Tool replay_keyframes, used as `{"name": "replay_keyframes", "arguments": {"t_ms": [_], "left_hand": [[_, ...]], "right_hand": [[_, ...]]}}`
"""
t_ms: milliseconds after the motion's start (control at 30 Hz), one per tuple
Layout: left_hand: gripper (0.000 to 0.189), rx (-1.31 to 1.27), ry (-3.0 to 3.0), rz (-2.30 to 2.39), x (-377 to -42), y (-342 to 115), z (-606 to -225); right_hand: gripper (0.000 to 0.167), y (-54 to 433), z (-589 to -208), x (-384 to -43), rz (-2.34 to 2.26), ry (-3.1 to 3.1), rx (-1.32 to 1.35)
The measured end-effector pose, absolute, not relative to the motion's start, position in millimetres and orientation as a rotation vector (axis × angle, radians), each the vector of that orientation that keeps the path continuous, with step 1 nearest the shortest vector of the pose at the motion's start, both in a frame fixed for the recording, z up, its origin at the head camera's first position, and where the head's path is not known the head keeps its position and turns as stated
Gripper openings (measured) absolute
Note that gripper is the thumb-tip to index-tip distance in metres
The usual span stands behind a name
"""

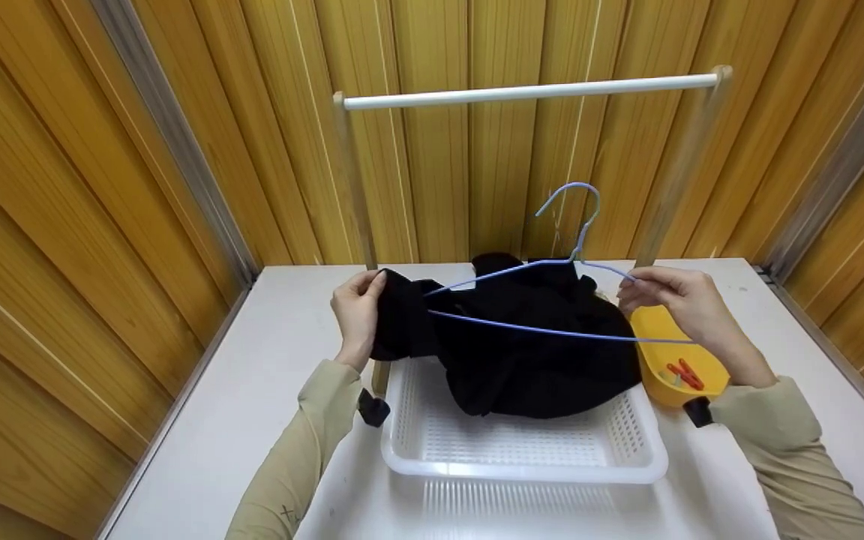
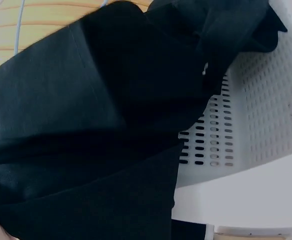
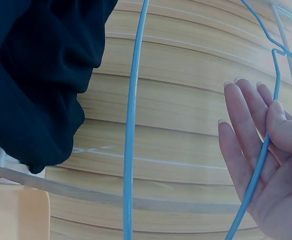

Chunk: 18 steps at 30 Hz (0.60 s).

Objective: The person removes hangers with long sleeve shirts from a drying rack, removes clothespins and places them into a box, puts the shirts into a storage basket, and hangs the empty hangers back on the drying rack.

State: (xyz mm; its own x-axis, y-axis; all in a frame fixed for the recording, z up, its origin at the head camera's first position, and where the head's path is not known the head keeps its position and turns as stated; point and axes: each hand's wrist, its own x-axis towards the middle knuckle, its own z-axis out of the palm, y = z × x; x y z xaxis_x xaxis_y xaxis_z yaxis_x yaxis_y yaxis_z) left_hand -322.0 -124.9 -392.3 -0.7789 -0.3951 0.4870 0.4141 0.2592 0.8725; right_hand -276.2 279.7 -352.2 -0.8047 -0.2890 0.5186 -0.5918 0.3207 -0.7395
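Observation:
A black garment (image 1: 537, 367) hangs bunched over the white basket; its exact kind is hidden by folds. My left hand (image 1: 357, 311) pinches a flat, sleeve-like end of it between thumb and fingers. Held up in front of the cloth is a blue wire hanger (image 1: 552, 331), its hook upward. The hanger's left end goes into the black garment near my left hand. With thumb against fingers, my right hand (image 1: 676, 300) holds the hanger's right shoulder. The right wrist view shows the wire (image 3: 131, 120) of the lower bar running apart from that hand (image 3: 271, 145).
The white perforated basket (image 1: 522, 474) stands on a white table (image 1: 289, 315). Right of it is a yellow tub (image 1: 661, 330) with red clothespins (image 1: 687, 373) inside. Behind rises a rack with a white rail (image 1: 529, 93), close to the wood-patterned wall (image 1: 432, 45).

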Motion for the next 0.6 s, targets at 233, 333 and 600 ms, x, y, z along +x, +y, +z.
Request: {"name": "replay_keyframes", "arguments": {"t_ms": [233,333,600], "left_hand": [[0.012,0.112,-1.880,-1.599,-322.1,-131.9,-396.7],[0.012,0.135,-1.885,-1.625,-321.5,-131.2,-398.2],[0.014,0.103,-1.940,-1.701,-319.1,-122.9,-402.3]], "right_hand": [[0.018,283.8,-351.2,-277.8,1.436,-2.250,0.745],[0.016,282.4,-350.6,-278.8,1.511,-2.211,0.733],[0.016,272.1,-336.0,-266.1,1.557,-2.152,0.678]]}}
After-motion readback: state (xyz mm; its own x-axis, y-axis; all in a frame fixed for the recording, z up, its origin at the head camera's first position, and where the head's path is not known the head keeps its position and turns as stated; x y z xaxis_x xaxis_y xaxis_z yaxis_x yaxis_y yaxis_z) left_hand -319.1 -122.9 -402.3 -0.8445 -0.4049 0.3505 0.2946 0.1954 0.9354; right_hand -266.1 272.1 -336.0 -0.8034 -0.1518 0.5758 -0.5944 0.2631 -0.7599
